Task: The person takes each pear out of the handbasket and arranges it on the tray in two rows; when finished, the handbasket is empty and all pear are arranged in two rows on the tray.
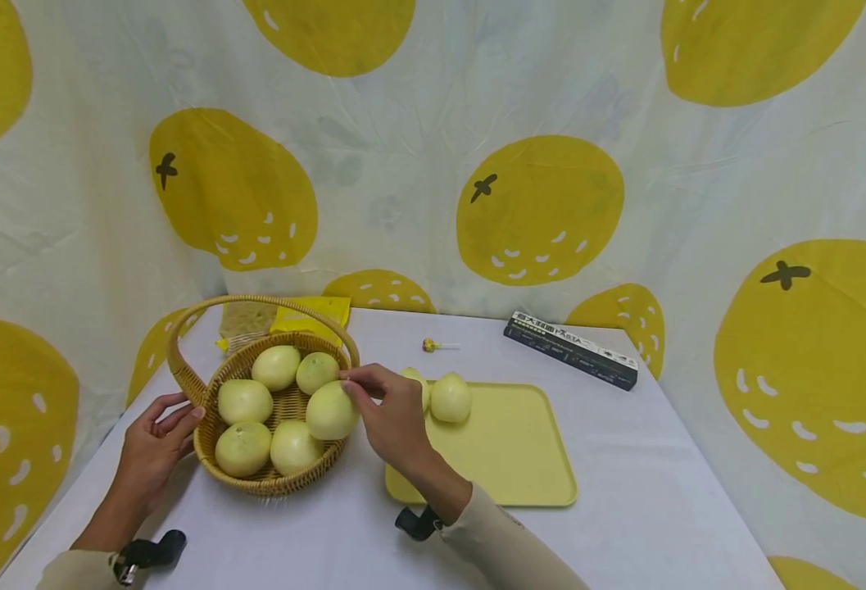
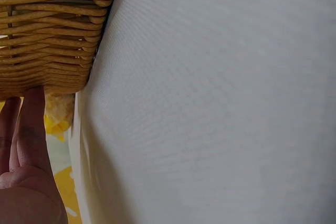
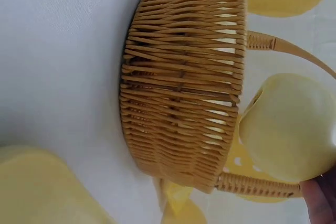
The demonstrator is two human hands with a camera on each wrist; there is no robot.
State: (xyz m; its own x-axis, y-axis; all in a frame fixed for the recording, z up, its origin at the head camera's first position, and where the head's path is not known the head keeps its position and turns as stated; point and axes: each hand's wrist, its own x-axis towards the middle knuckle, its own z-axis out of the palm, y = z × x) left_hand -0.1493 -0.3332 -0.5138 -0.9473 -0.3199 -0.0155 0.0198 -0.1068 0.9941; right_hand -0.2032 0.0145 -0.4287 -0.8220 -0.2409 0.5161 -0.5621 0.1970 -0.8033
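Observation:
A woven wicker basket (image 1: 270,487) with a tall arched handle holds several pale yellow-green round fruits (image 1: 244,401). My left hand (image 1: 154,447) holds its left side, thumb at the rim and the other fingers against the outer wall; in the left wrist view, fingers (image 2: 32,129) meet the weave. Over the basket's right rim, my right hand (image 1: 396,418) pinches one more fruit (image 1: 332,411) by its upper side. The right wrist view shows this fruit (image 3: 289,127) beside the handle, above the rim.
Right of the basket lies a yellow tray (image 1: 506,467) with two fruits (image 1: 451,398) at its upper left, one partly hidden by my right hand. Behind are a lollipop (image 1: 438,346), a black pasta box (image 1: 571,351) and yellow packages (image 1: 315,318). A patterned curtain (image 1: 418,205) backs the table.

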